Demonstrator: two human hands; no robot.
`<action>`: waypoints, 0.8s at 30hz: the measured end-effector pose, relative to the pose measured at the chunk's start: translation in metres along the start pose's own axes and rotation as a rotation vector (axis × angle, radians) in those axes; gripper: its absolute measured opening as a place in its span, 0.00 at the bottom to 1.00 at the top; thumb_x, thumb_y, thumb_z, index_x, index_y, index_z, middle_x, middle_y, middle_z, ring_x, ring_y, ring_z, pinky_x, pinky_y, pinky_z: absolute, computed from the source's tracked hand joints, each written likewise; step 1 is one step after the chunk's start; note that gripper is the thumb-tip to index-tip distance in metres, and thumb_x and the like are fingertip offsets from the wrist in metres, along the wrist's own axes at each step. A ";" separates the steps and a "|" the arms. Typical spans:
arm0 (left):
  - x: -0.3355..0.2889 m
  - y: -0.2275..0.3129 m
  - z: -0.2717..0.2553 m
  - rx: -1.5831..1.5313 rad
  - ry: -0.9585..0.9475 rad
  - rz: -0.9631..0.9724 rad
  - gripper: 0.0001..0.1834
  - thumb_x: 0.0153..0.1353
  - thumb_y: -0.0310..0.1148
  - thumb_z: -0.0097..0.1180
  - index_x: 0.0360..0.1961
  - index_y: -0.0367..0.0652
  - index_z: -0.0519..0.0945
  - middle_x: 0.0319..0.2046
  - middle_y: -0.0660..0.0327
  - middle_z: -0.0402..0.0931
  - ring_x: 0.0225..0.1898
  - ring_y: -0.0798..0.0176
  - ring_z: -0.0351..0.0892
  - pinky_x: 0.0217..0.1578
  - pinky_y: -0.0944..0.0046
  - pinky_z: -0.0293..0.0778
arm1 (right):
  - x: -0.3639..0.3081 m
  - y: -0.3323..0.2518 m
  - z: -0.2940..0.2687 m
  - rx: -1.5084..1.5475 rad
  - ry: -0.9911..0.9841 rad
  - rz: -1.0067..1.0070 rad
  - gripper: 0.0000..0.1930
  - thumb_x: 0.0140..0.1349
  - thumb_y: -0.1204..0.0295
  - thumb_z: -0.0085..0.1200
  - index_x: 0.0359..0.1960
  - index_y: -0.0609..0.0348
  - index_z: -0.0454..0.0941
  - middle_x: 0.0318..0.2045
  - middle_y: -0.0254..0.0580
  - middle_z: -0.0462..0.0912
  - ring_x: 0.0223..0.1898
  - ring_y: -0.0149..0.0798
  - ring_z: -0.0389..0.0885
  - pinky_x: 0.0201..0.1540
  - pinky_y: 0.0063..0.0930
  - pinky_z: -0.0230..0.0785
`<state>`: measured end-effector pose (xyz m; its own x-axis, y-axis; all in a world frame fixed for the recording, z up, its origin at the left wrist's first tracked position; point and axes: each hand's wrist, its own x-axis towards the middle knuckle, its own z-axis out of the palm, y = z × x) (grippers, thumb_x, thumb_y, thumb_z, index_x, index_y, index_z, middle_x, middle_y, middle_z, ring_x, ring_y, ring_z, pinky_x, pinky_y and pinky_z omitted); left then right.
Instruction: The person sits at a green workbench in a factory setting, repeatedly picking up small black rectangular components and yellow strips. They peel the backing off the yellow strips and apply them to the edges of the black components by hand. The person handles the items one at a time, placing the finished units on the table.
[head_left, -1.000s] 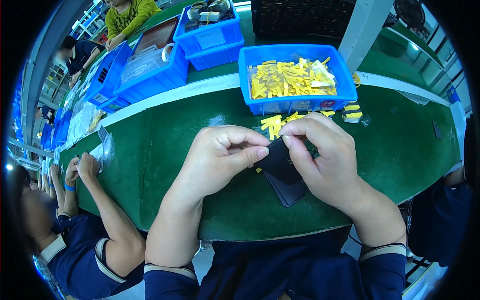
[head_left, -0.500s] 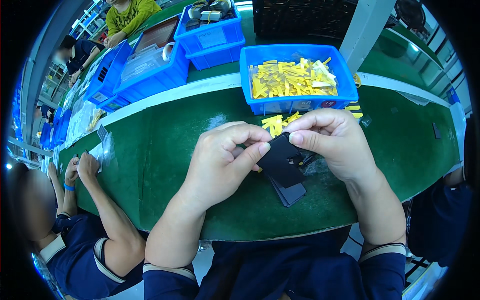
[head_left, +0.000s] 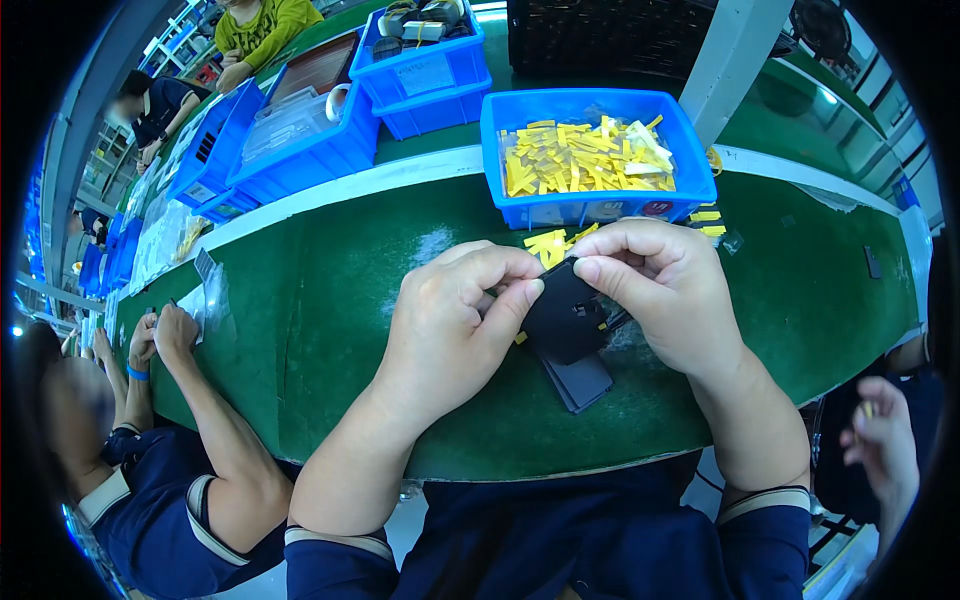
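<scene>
Between my two hands is a thin flat black rectangular piece (head_left: 562, 328), tilted above the table. My left hand (head_left: 455, 325) pinches its upper left edge between thumb and fingers. With thumb and index finger, my right hand (head_left: 665, 290) pinches its top corner. Under it lies a small stack of dark flat pieces (head_left: 580, 384). Yellow strips (head_left: 547, 247) lie just beyond my fingertips, partly hidden by my hands. Small dark parts beside my right hand are too covered to make out.
A blue bin (head_left: 600, 212) of yellow strips stands beyond my hands. More blue bins (head_left: 305, 165) line the far left, next to a metal post (head_left: 735, 65) at right. A co-worker's hands (head_left: 165, 333) work at left; another person's hand (head_left: 885, 445) shows at right.
The black piece has tilted, its lower edge rising a little and uncovering more of the stack. A co-worker's hand has come into view at the right. My grip stays the same.
</scene>
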<state>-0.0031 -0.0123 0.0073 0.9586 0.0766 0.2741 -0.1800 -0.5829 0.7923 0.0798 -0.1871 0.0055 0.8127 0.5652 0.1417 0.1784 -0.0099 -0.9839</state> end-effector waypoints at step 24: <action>-0.001 0.006 0.000 -0.150 -0.034 -0.081 0.07 0.59 0.21 0.55 0.38 0.33 0.80 0.30 0.60 0.77 0.27 0.71 0.79 0.27 0.74 0.75 | 0.000 0.001 0.007 -0.358 0.169 -0.417 0.03 0.50 0.81 0.55 0.27 0.66 0.79 0.22 0.42 0.78 0.22 0.33 0.78 0.26 0.24 0.69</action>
<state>-0.0052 -0.0160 0.0121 0.9777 0.0900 0.1896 -0.1302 -0.4487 0.8841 0.0763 -0.1811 0.0033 0.7053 0.4418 0.5545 0.6558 -0.1093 -0.7470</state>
